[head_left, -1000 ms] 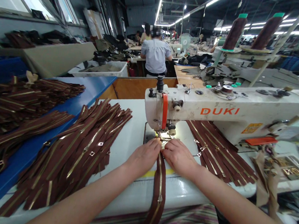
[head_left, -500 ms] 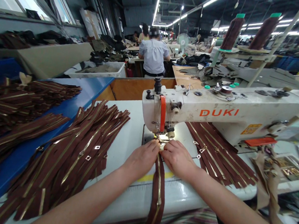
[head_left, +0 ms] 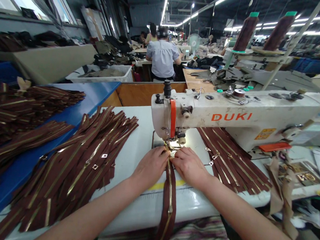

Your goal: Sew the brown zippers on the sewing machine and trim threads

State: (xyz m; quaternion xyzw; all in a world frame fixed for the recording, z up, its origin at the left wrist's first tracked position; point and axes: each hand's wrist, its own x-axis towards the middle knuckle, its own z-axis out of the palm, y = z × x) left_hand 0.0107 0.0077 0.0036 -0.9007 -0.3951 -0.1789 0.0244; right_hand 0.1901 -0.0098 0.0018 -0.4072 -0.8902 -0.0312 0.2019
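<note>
A brown zipper with a brass-coloured chain [head_left: 167,207] runs from the presser foot [head_left: 171,144] of a white DUKI sewing machine [head_left: 230,117] down over the table edge. My left hand [head_left: 149,168] and my right hand [head_left: 188,167] sit on either side of its upper end, fingers gripping the tape just in front of the needle. Their fingertips hide part of the zipper's end. A heap of similar zippers [head_left: 73,168] lies left of my hands, and another [head_left: 231,161] lies right of them, beneath the machine's arm.
The machine stands on a white table [head_left: 134,151]. To the left, a blue table [head_left: 93,94] carries more zipper bundles [head_left: 16,110]. Two brown thread cones [head_left: 246,32] stand behind the machine. Tan strips hang at the right, and a co-worker [head_left: 162,58] sits farther ahead.
The whole view has drifted slightly, with the machine now further left and higher. Both hands stay on the zipper at the presser foot, and the zipper looks nearly unmoved.
</note>
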